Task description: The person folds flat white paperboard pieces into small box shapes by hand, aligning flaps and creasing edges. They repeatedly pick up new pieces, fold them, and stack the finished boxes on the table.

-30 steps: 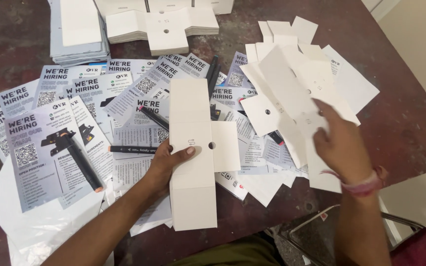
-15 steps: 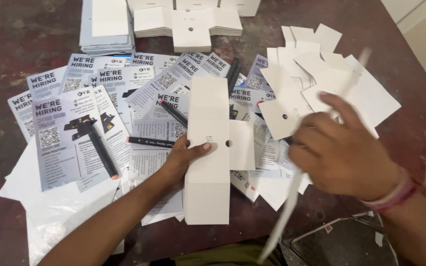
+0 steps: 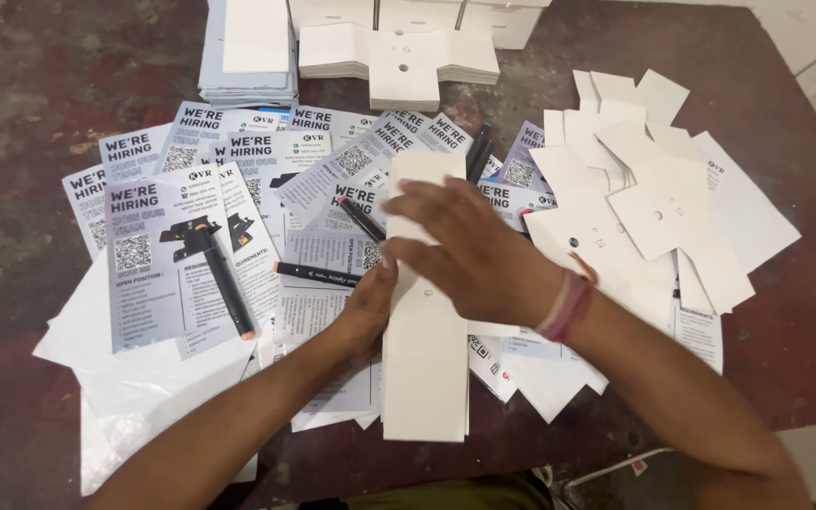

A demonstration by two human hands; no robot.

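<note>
A long white die-cut card blank (image 3: 424, 368) lies in front of me on top of printed flyers. My left hand (image 3: 367, 307) presses its left edge, thumb against the card. My right hand (image 3: 469, 247), with a pink band at the wrist, lies flat across the card's upper half, fingers spread and pointing left, covering the side flap. Neither hand grips anything; both rest on the card.
Grey-and-white flyers (image 3: 177, 246) fan across the brown table (image 3: 40, 104). Black markers (image 3: 224, 283) lie on them. Loose white card blanks (image 3: 654, 198) are spread at right; stacked blanks (image 3: 399, 57) and a paper pile (image 3: 247, 47) sit at the back.
My right hand came in from the right pile and now lies flat on the card. The card's right flap, visible before, is now under that hand. My left hand stays at the left edge.
</note>
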